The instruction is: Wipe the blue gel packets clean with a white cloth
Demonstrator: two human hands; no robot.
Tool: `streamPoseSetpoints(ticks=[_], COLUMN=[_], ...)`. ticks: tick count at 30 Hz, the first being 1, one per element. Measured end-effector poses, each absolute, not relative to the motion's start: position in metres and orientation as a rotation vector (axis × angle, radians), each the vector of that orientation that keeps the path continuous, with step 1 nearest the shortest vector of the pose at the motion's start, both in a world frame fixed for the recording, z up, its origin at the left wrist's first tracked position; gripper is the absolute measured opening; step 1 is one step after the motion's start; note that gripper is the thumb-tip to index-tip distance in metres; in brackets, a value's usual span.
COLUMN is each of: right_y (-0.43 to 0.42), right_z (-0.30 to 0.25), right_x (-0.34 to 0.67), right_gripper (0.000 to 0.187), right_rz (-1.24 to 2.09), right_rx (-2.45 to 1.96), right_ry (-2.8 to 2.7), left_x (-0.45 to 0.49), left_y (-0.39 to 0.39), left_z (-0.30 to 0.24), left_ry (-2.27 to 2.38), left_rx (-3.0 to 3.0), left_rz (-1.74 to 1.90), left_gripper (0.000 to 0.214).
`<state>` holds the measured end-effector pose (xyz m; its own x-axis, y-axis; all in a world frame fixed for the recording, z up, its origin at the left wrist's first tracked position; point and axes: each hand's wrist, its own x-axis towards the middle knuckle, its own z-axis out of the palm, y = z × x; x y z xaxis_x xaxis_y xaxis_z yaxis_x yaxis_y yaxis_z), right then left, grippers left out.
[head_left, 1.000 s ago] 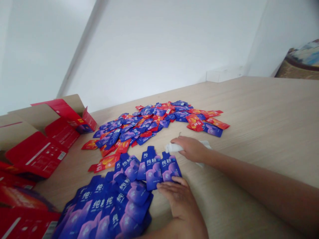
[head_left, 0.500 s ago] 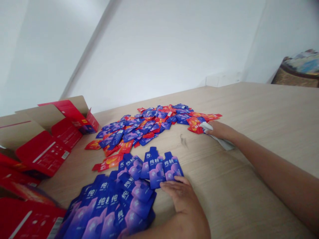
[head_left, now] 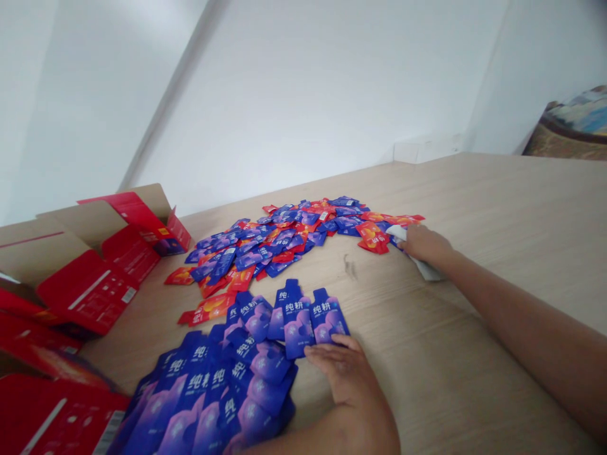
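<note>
My left hand (head_left: 348,374) lies flat on the wooden table (head_left: 497,208), fingers stretched out and touching the near edge of a fan of blue pouches (head_left: 265,341). Farther out, my right hand (head_left: 422,243) is closed on a white cloth (head_left: 424,265) and presses it on the table. It sits at the right end of a loose heap of small blue and red sachets (head_left: 294,237). A dark smudge (head_left: 349,266) marks the wood between my two hands.
Opened red cardboard boxes (head_left: 95,259) with brown flaps lie at the left, and more red packaging (head_left: 47,417) fills the near left corner. A white wall rises behind the table. A patterned cushion or seat (head_left: 573,126) shows at the far right.
My right hand carried the white cloth from the spot beside the blue pouches out to the right end of the sachet heap. The left hand stayed put.
</note>
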<state>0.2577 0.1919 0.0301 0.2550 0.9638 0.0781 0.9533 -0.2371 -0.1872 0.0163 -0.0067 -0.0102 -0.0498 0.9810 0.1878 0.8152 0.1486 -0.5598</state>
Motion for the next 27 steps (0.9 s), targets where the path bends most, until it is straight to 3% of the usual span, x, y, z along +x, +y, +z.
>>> streamPoseSetpoints(ticks=[9,16,21,24,27], right_y=[0.179,0.131,0.110,0.105,0.107], right_z=[0.082,0.074,0.058,0.061,0.069], right_x=[0.243,0.143,0.106,0.104,0.110], right_gripper=[0.057,0.040,0.035,0.032,0.027], right_rz=[0.022,0.732,1.173,1.136,0.777], right_rx=[-2.261,-1.787,-1.679,-1.687,-1.605], right_ry=[-1.521,-1.933,-1.893,-2.043,-2.378], left_x=[0.014,0.013,0.018,0.020,0.020], left_y=[-0.003,-0.004,-0.005,-0.005,-0.005], left_z=[-0.010,-0.008,-0.009,-0.010,-0.009], left_ry=[-1.976,-1.946,-1.853,-1.826,-1.820], left_rx=[-1.804,-1.794,-1.649,-1.575,-1.556], left_rz=[0.262,0.289,0.439,0.477,0.491], left_gripper=[0.037,0.036,0.034,0.034,0.034])
